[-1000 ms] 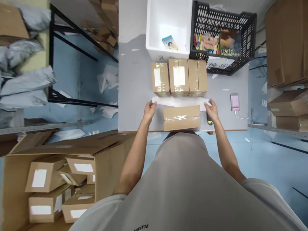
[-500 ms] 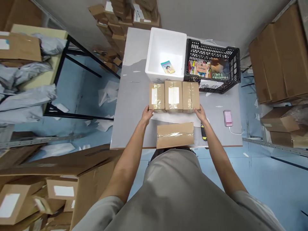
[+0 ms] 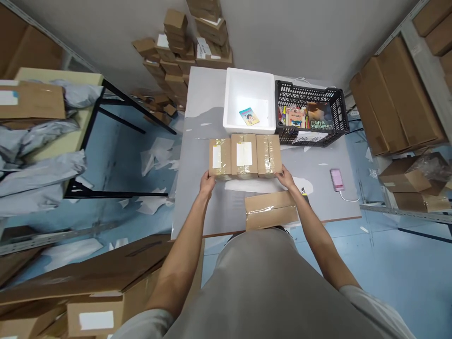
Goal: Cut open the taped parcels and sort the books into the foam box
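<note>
Three taped cardboard boxes stand side by side on the grey table (image 3: 208, 212). My left hand (image 3: 207, 182) grips the lower left corner of the left box (image 3: 219, 157). At the other end, my right hand (image 3: 285, 177) grips the lower right corner of the right box (image 3: 269, 153). Between these two sits the middle box (image 3: 244, 154), pressed in the row; white labels show on the left and middle ones. Closer to my body lies another taped cardboard box (image 3: 270, 210). A yellow-and-black cutter (image 3: 304, 191) is partly hidden under my right forearm.
Behind the row stand a white foam box (image 3: 250, 125) holding a booklet and a black plastic crate (image 3: 310, 136) of books. A phone (image 3: 337, 180) on a cable lies at right. Stacked cartons (image 3: 174, 70) rise behind; a black-legged table (image 3: 88, 108) with grey parcels is left.
The row of three boxes has shifted left, away from the black crate, with both hands still at its ends. The camera view has also tilted and turned somewhat.
</note>
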### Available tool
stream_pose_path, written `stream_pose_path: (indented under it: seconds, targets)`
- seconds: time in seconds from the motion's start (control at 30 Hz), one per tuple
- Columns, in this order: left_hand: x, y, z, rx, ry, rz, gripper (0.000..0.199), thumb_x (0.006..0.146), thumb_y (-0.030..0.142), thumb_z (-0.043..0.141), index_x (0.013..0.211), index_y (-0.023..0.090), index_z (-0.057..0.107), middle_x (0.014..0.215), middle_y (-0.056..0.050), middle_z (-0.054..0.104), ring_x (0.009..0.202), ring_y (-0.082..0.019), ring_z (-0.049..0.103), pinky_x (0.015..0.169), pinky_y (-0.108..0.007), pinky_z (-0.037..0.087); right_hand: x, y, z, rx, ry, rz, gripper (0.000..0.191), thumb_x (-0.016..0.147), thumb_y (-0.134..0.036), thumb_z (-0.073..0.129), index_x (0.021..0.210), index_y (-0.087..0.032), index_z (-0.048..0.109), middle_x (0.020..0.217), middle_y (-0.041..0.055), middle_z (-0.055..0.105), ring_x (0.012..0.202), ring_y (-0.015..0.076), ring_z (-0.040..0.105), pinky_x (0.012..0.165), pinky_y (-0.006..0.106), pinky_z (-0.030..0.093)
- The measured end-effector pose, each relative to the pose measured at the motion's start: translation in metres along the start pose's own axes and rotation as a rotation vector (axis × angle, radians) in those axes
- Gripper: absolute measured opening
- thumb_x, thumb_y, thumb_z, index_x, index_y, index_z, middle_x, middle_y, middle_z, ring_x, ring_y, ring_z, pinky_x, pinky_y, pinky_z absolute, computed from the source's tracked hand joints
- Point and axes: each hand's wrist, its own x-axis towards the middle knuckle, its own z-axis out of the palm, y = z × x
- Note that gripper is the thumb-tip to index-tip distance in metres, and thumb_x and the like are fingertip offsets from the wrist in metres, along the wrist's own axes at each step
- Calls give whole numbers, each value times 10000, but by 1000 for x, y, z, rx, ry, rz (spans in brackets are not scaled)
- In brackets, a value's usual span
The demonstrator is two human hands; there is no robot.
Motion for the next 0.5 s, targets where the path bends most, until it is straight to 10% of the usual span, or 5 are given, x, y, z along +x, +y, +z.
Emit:
stream_pose_path:
  seconds: [0.2,0.5]
  targets:
    - [6,2,-14,18,21,-21,421,744,245,655,1160,240,715,1065,-36,803,1079,-248,764,935,-352,644,-6,-12,21,-66,-7,46,659,1010,-478,729,1615,-229,645,1530,155,809,1378,334,794,1251,511,598]
    - [-19,-11,23,10,97,35,667,911,342,804,1512,183,565,1567,-216,723,1577,-363,643,1353,-501,504,-44,17,-38,-100,-2,140,960,977,-826,718,1668,-166,624,1677,271,681,1560,411,681,1339,571,510]
